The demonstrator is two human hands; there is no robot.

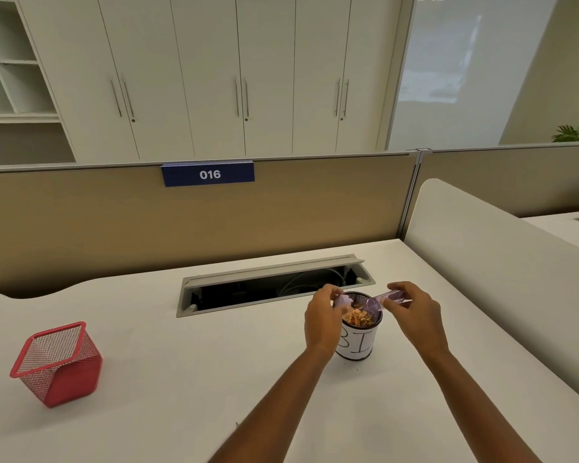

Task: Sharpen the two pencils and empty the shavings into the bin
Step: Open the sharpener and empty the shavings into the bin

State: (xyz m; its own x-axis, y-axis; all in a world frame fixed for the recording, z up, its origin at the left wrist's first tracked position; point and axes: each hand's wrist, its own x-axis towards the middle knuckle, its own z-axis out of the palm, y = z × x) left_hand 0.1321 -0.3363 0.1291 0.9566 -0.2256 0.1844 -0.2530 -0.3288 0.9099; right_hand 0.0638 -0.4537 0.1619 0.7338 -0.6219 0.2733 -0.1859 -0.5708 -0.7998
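Note:
A small round mesh bin with a white paper label stands on the white desk, and pencil shavings fill its top. My left hand pinches a pale purple sharpener part at the bin's left rim. My right hand holds the clear purple shavings case tilted over the bin's right rim, open end down. No pencils show in this view.
A red mesh pencil holder stands on the desk's left. Behind the bin lies an open cable tray with its lid up. A tan partition backs the desk and a white divider bounds the right side.

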